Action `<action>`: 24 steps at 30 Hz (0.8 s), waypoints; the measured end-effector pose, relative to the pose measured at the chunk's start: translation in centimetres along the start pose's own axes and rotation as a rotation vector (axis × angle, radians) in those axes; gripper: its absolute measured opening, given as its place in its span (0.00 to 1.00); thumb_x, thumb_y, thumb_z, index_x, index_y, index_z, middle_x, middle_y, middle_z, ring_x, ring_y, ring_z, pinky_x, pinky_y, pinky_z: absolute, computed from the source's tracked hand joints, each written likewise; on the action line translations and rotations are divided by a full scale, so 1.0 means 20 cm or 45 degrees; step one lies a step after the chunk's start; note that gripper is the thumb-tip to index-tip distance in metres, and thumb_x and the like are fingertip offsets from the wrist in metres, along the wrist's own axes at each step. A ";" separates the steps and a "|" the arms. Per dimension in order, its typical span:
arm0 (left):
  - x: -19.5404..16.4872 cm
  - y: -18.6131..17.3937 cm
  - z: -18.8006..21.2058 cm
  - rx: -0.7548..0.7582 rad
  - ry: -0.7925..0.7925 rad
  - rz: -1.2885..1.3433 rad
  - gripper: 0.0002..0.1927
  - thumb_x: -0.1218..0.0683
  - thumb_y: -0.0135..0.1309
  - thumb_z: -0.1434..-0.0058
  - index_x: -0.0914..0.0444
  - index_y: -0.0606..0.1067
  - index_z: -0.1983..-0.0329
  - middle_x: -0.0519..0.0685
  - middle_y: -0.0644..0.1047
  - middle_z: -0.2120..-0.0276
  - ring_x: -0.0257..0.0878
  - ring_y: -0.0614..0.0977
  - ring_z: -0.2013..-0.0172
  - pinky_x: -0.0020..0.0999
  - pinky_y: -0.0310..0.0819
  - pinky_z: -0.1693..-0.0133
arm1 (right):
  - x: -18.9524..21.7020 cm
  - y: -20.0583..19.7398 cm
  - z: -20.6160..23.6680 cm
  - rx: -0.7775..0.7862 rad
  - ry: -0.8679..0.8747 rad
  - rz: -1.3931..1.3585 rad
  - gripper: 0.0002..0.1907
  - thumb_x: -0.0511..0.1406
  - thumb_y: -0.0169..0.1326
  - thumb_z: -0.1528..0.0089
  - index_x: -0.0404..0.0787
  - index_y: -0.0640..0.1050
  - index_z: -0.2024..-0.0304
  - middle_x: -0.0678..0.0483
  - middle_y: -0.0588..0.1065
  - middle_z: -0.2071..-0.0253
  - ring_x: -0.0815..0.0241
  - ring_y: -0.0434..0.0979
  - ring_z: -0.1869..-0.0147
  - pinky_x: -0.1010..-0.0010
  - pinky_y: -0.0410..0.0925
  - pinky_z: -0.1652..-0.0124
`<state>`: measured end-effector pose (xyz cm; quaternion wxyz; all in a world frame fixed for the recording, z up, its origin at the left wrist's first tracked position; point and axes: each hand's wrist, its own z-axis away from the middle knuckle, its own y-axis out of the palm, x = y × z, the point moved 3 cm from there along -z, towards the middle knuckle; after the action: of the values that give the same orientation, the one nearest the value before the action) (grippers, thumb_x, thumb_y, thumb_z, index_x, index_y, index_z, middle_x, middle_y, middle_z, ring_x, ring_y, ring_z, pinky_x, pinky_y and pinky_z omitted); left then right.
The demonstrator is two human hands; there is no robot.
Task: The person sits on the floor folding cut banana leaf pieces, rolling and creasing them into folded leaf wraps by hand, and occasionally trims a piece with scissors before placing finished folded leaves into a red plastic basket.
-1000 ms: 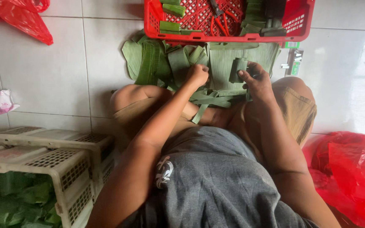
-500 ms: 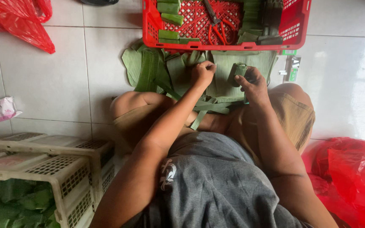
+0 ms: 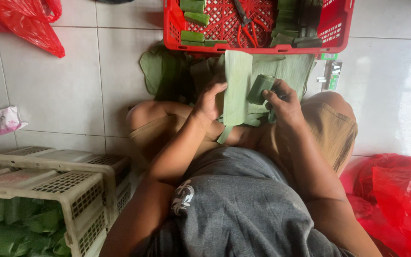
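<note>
Left hand (image 3: 209, 102) is up on a long pale-green leaf strip (image 3: 237, 88), fingers curled over its left edge and pinching it so the strip stands lengthwise between the two hands, its lower end trailing down toward the lap. Right hand (image 3: 284, 102) sits just beside it, fingers closed around a small dark-green leaf-wrapped parcel (image 3: 259, 88), which touches the strip's right edge. Under both hands lies a loose pile of banana leaves (image 3: 167, 71) spread on the tiled floor (image 3: 63, 90), reaching out to the left of the left hand. Straight beyond the hands, a red plastic crate (image 3: 258, 48) holds more green parcels (image 3: 193, 20) on its left side, red-handled scissors (image 3: 246, 26) in the middle and stacked leaf pieces on the right. Far left of the left hand, a red plastic bag (image 3: 29, 24) and a small pink packet (image 3: 2, 120) lie on the floor. Near the left elbow, cream plastic baskets (image 3: 48, 183) hold green leaves. Another red bag (image 3: 396, 200) sits by the right elbow
</note>
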<state>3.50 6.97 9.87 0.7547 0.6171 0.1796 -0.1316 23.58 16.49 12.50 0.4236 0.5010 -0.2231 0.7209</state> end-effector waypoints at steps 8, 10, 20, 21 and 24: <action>0.08 0.09 0.18 -0.141 0.095 0.010 0.23 0.57 0.48 0.29 0.67 0.65 0.32 0.55 0.75 0.41 0.46 0.77 0.42 0.43 0.73 0.41 | -0.15 0.14 0.00 0.126 -0.062 -0.150 0.16 0.33 0.63 0.36 0.39 0.74 0.48 0.60 0.75 0.63 0.72 0.70 0.65 0.78 0.66 0.65; 0.11 0.07 0.18 -0.225 0.156 -0.229 0.23 0.60 0.48 0.29 0.66 0.64 0.31 0.54 0.75 0.42 0.43 0.77 0.44 0.41 0.73 0.43 | -0.19 0.17 0.00 0.151 -0.088 -0.196 0.16 0.32 0.64 0.35 0.38 0.73 0.48 0.59 0.74 0.62 0.70 0.71 0.63 0.77 0.67 0.64; 0.16 0.01 0.23 -0.206 0.179 -1.153 0.26 0.62 0.56 0.36 0.67 0.65 0.35 0.49 0.75 0.47 0.34 0.76 0.46 0.31 0.73 0.44 | -0.31 0.19 0.01 0.224 0.100 -0.296 0.13 0.30 0.59 0.34 0.35 0.79 0.47 0.55 0.79 0.55 0.68 0.78 0.57 0.74 0.73 0.56; 0.16 0.00 0.23 -0.244 0.225 -1.193 0.24 0.62 0.57 0.37 0.68 0.68 0.38 0.49 0.76 0.49 0.35 0.78 0.49 0.31 0.75 0.46 | -0.30 0.19 0.01 0.222 0.104 -0.246 0.12 0.31 0.58 0.33 0.34 0.79 0.47 0.55 0.79 0.56 0.68 0.77 0.58 0.74 0.72 0.57; 0.17 -0.05 0.21 -0.374 0.106 -0.837 0.20 0.64 0.56 0.41 0.69 0.72 0.44 0.48 0.78 0.55 0.35 0.80 0.57 0.33 0.77 0.54 | -0.24 0.19 0.04 0.169 -0.004 0.234 0.09 0.32 0.55 0.27 0.31 0.80 0.48 0.53 0.77 0.61 0.66 0.75 0.60 0.72 0.71 0.59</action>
<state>6.68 2.63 8.19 0.7447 0.4164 0.4159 -0.3147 21.43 12.01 8.85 0.3212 0.5066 -0.2205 0.7692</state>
